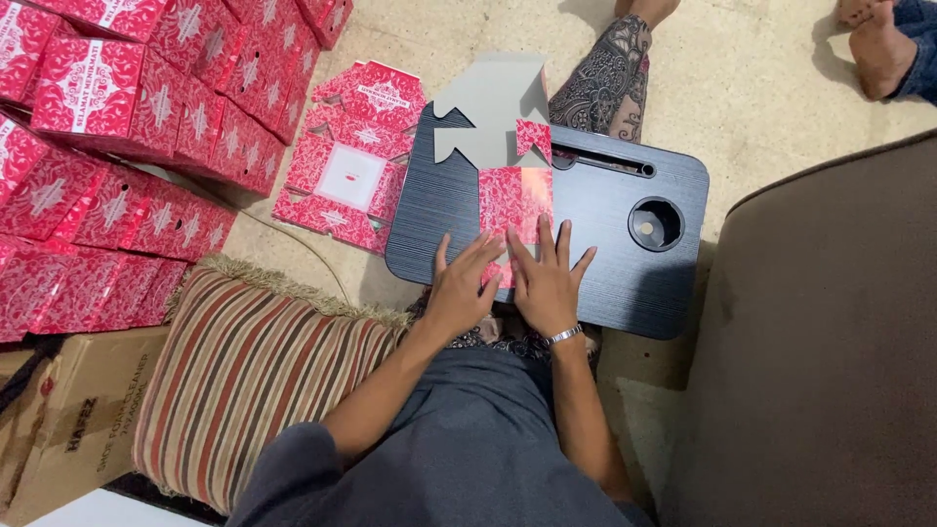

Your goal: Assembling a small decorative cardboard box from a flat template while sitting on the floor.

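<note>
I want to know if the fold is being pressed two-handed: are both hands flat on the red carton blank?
Yes, the left hand and right hand press side by side on the red carton blank.

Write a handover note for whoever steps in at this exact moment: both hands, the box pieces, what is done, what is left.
Left hand: flat, fingers spread, pressing the near edge of the red patterned box blank.
Right hand: flat beside it, pressing the same blank.
The blank lies partly folded on the black lap desk, grey inner flaps pointing away.
Done: folded red boxes stacked at left.
Left: this blank unfinished; more flat blanks on the floor beside the desk.
</note>
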